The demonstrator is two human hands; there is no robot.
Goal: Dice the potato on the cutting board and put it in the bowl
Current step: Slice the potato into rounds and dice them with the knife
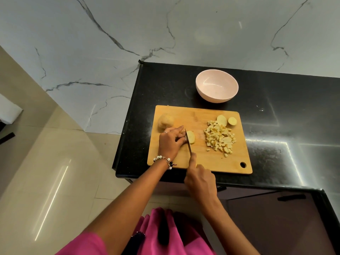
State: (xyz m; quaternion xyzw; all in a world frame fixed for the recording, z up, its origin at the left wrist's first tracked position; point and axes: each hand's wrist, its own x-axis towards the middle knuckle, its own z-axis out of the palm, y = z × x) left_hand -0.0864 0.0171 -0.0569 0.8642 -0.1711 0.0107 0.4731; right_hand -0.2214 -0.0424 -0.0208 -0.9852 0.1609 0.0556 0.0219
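Potato piece (191, 137) under left hand (170, 142), knife (188, 142) in right hand (200, 181)

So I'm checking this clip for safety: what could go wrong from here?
The left hand holds the potato piece with its fingers right against the knife, so a slip could nick them. The diced pile spreads towards the board's right edge and could spill when moved to the empty bowl.

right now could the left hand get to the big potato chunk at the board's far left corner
Probably yes. The chunk lies just beyond the left hand with bare board between, but that hand first has to let go of the piece it steadies against the knife.
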